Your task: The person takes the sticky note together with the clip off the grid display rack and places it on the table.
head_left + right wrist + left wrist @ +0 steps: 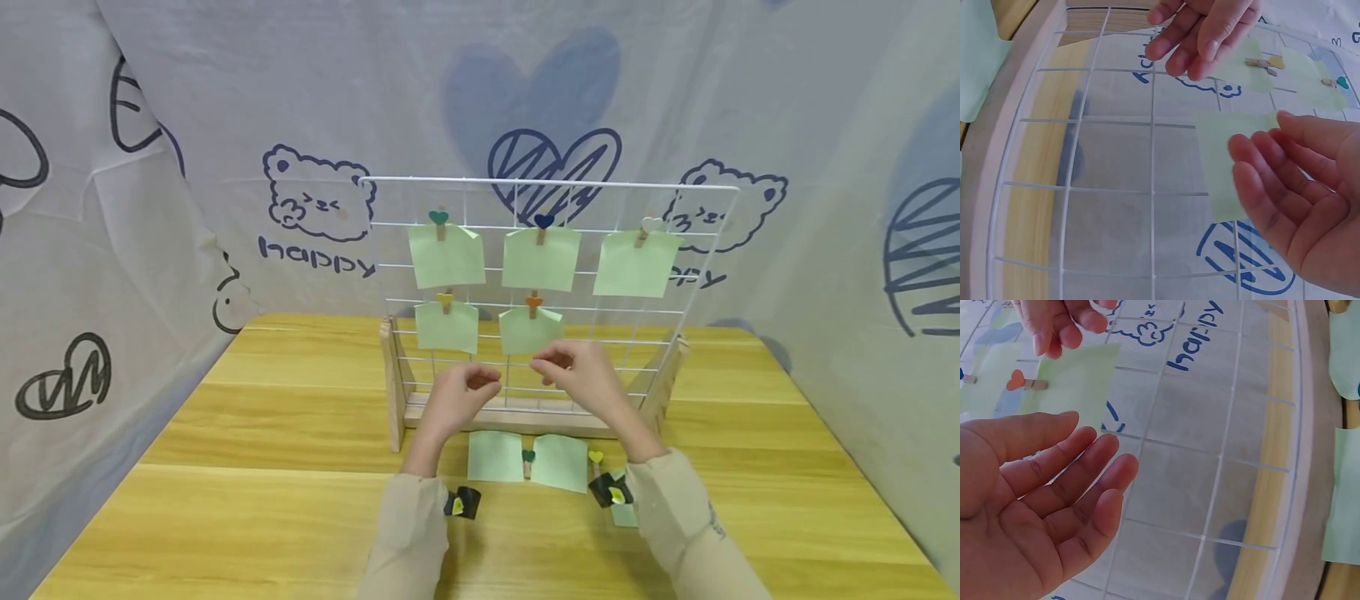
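Observation:
A white wire grid panel (633, 312) stands upright in wooden feet, with pale green paper notes clipped on it in two rows. My left hand (459, 396) hovers before the lower grid, its fingers loosely bent and nothing between them. Close to the bottom edge of the lower middle note (528, 332) is my right hand (585, 375), also holding nothing. An orange heart clip (1016, 380) fastens that note, as the left wrist view shows. In the right wrist view the thumb and fingers (1260, 187) of my right hand overlap the note's edge; whether they touch cannot be told.
Two green notes, one the left note (495, 456), lie on the wooden table before the stand. Beside them are a green heart clip (528, 462) and a yellow heart clip (596, 458). Another note (624, 515) is partly hidden by my right sleeve. Patterned cloth (315, 83) hangs behind.

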`<action>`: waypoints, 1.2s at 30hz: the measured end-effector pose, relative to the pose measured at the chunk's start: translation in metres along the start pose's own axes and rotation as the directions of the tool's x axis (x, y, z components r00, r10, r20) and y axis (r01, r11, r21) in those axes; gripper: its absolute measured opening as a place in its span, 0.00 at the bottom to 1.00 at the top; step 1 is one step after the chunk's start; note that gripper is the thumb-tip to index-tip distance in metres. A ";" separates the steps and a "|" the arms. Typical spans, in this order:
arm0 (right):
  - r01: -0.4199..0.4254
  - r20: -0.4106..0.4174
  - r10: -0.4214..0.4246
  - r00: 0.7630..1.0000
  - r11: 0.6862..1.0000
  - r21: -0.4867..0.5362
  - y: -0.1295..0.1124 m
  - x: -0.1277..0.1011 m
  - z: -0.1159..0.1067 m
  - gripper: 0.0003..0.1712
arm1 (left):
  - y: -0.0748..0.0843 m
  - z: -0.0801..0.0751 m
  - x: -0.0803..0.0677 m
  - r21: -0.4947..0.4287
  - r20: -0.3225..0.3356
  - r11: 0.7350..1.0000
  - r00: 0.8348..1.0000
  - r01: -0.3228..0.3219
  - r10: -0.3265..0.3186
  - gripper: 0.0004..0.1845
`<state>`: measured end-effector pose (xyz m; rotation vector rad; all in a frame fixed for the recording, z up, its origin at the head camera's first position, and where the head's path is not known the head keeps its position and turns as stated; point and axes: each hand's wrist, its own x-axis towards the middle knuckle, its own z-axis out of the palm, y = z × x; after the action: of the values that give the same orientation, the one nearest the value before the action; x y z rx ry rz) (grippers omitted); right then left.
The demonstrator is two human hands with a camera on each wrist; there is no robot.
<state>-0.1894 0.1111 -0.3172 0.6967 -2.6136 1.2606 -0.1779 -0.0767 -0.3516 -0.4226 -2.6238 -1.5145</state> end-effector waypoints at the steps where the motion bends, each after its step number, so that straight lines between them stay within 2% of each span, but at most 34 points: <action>1: 0.011 -0.022 -0.011 1.000 1.000 -0.001 -0.001 0.000 -0.001 0.07 | 0.001 0.000 0.000 -0.003 -0.005 1.000 1.000 0.000 0.000 0.09; 6: 0.086 -0.102 -0.087 0.991 0.996 -0.011 -0.006 0.004 -0.004 0.06 | 0.009 -0.002 0.001 -0.012 -0.033 1.000 0.999 -0.017 0.016 0.09; 14: 0.189 -0.156 -0.192 0.969 0.981 -0.032 -0.012 0.011 -0.011 0.05 | 0.022 -0.007 0.002 0.006 -0.047 0.998 0.997 -0.056 0.056 0.09; 24: 0.281 -0.225 -0.291 0.930 0.957 -0.074 -0.023 0.021 -0.018 0.05 | 0.032 -0.012 0.009 -0.015 -0.073 0.997 0.995 -0.071 0.070 0.11; 36: 0.330 -0.251 -0.343 0.905 0.939 -0.094 -0.033 0.033 -0.028 0.04 | 0.043 -0.017 0.018 -0.032 -0.122 0.993 0.987 -0.114 0.109 0.11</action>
<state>-0.2045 0.1034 -0.2653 0.8606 -2.1864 1.0950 -0.1844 -0.0676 -0.3037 -0.4580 -2.4406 -1.5088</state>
